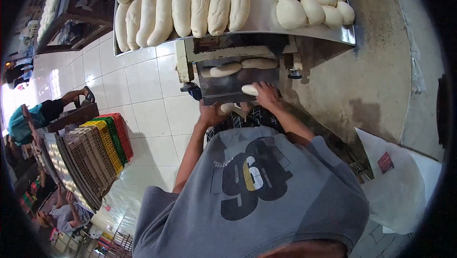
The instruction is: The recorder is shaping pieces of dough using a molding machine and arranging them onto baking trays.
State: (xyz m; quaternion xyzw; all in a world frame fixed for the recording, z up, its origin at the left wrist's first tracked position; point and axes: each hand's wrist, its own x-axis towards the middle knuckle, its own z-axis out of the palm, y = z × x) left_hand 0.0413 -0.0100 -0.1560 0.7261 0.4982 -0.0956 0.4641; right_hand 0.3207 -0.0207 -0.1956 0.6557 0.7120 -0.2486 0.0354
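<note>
My right hand (pixel 268 96) grips one end of a pale dough piece (pixel 249 89) over the metal chute (pixel 214 87) of a machine. Just below the chute's near edge, my left hand (pixel 212 114) is curled around another dough piece (pixel 226 109), which is partly hidden. Two elongated dough pieces, one on the left (pixel 225 70) and one on the right (pixel 259 63), lie at the top of the chute under the machine's frame. Above the machine, a metal tray (pixel 260 18) carries several long dough rolls (pixel 200 8) on the left and several round dough balls (pixel 312 10) on the right.
Stacked crates (pixel 110 139) in red, green, yellow and brown stand at the left on the tiled floor (pixel 150 79). A rack (pixel 62 29) with more dough is at the upper left. Two people are farther left. White plastic sheeting (pixel 392 177) lies at the right.
</note>
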